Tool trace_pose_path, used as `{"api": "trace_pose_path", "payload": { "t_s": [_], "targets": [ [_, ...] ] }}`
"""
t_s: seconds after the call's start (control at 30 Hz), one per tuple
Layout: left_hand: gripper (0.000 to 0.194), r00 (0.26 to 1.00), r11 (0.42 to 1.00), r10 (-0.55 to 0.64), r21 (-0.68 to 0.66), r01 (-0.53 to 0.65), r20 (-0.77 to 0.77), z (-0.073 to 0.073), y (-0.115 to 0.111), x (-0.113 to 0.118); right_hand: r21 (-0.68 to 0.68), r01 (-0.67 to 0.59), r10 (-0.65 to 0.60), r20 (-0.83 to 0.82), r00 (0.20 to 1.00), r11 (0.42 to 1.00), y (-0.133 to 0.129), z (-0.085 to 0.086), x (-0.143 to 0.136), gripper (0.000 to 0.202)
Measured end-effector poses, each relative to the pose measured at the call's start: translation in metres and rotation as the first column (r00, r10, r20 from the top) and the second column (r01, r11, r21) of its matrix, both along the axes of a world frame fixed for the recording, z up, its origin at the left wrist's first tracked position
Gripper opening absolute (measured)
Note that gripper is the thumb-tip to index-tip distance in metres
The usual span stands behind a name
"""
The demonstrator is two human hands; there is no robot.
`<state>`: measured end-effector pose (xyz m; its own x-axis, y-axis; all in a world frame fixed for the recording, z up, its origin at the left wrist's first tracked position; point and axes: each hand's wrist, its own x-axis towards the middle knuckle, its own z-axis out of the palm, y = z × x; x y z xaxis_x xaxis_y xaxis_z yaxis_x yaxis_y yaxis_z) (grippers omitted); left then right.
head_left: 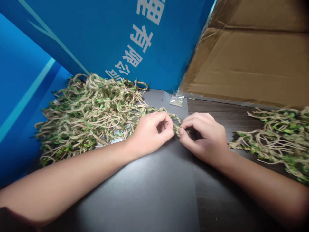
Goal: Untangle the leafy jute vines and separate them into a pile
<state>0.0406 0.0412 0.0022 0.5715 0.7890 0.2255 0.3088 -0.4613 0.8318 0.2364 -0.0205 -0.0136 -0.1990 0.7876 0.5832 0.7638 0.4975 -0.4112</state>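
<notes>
Near the middle of the view, my left hand pinches a piece of twine with green leaves. Close to its right, my right hand has thumb and finger pressed together on the same leafy twine. A short stretch of the twine shows between the two hands, and part of it runs back behind my left hand. A large heap of tan twine with small green leaves lies to the left. On the right is a smaller heap of similar twine.
A grey sheet covers part of the dark wooden table. Behind stand a blue panel with white characters and a brown cardboard sheet. A small clear packet lies at their foot.
</notes>
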Motion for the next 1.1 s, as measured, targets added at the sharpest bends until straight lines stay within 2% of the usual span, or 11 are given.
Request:
{"api": "trace_pose_path", "payload": {
  "t_s": [0.17, 0.37, 0.53, 0.8, 0.97, 1.1],
  "targets": [
    [0.008, 1.0, 1.0, -0.007, -0.023, 0.007, 0.005, 0.001, 0.0, 0.0, -0.081, -0.01, -0.001, -0.141, 0.99, 0.997, 0.002, 0.005, 0.001, 0.009],
    [0.008, 1.0, 0.999, -0.009, -0.042, 0.009, -0.003, 0.001, 0.001, -0.001, 0.028, -0.043, 0.044, -0.025, 0.999, 0.999, 0.003, -0.002, 0.001, 0.009],
    [0.007, 1.0, 0.997, 0.0, -0.072, 0.001, 0.01, 0.0, 0.001, 0.0, -0.005, -0.019, 0.019, 0.007, 1.0, 1.0, 0.003, -0.006, 0.001, 0.003],
    [0.005, 0.999, 0.993, 0.008, -0.116, -0.004, 0.037, 0.0, 0.002, -0.001, -0.024, 0.01, -0.011, -0.042, 0.999, 1.0, 0.003, -0.002, -0.001, 0.005],
    [0.006, 0.999, 0.993, 0.01, -0.118, -0.005, 0.042, 0.0, 0.002, 0.0, -0.02, -0.072, 0.069, -0.154, 0.986, 0.997, 0.004, 0.0, 0.001, 0.006],
    [0.006, 0.999, 0.992, -0.003, -0.124, 0.008, 0.041, -0.001, 0.003, 0.0, -0.003, -0.073, 0.072, -0.14, 0.987, 0.997, 0.005, 0.0, 0.001, 0.009]
  ]
}}
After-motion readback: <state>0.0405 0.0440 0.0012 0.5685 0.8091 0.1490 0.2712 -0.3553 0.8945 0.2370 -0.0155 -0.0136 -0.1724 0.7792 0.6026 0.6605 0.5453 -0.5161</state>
